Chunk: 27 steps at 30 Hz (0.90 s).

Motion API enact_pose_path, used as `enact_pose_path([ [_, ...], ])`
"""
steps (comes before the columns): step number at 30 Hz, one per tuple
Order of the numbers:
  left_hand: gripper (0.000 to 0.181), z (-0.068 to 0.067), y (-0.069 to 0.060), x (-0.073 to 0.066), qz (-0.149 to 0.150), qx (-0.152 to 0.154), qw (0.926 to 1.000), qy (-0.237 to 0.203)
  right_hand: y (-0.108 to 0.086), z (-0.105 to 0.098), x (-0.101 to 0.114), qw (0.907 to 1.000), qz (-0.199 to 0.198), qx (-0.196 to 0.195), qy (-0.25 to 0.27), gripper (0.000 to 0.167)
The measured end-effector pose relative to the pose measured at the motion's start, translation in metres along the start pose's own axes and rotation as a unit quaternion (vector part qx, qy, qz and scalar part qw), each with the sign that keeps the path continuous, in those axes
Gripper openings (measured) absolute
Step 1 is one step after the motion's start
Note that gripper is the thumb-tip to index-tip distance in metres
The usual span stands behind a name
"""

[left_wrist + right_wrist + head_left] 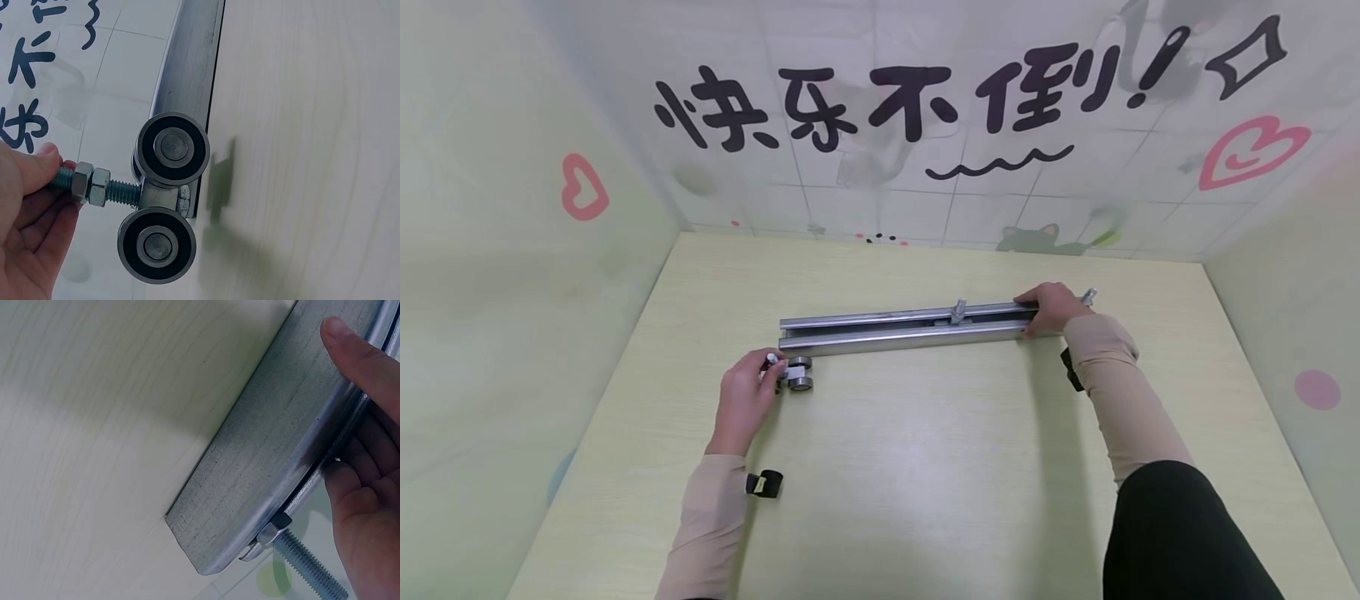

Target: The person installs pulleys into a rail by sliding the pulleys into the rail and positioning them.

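Note:
A metal U-shaped rail (pixel 880 340) lies on the table with its slot facing up. My right hand (pixel 1054 308) grips it near its right end, the thumb (pixel 359 353) against the near side wall and the other fingers across the slot. One threaded bolt (pixel 958 312) stands up from the slot left of that hand; a second bolt (pixel 309 564) sticks out at the right end. By the rail's left end, my left hand (pixel 747 400) pinches the threaded stem of a roller trolley (pixel 161 197). Its wheels point toward the rail's end, and two nuts (pixel 89 184) sit on the stem.
The pale wood-grain table (pixel 910 467) is enclosed by a printed back sheet (pixel 880 200) and side sheets. Black straps with small devices (pixel 765 484) are on both wrists.

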<state>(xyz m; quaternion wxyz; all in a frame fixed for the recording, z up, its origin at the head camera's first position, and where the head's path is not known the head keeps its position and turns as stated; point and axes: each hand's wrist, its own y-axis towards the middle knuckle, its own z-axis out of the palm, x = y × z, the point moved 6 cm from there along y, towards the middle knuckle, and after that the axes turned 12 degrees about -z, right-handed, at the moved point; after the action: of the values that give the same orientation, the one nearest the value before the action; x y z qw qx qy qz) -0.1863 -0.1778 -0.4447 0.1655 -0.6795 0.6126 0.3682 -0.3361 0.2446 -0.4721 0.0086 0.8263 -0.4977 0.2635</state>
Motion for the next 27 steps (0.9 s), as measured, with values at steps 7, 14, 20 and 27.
enact_pose_path([
  [7,0.013,-0.007,0.001,0.008,-0.010,-0.015,0.9998,0.001,0.001,0.001,-0.003,1.0000,-0.001,0.001,-0.003,0.065],
  [14,0.012,-0.014,0.003,0.015,-0.018,-0.020,0.9996,0.000,0.002,0.001,-0.004,1.0000,0.004,-0.001,0.003,0.065],
  [20,0.012,-0.019,0.006,0.025,-0.030,-0.024,0.9993,0.004,0.002,0.001,-0.003,1.0000,0.000,-0.001,0.001,0.065],
  [27,0.012,-0.025,0.011,0.032,-0.042,-0.027,0.9987,0.010,0.000,0.000,0.000,1.0000,0.001,-0.004,0.003,0.065],
])
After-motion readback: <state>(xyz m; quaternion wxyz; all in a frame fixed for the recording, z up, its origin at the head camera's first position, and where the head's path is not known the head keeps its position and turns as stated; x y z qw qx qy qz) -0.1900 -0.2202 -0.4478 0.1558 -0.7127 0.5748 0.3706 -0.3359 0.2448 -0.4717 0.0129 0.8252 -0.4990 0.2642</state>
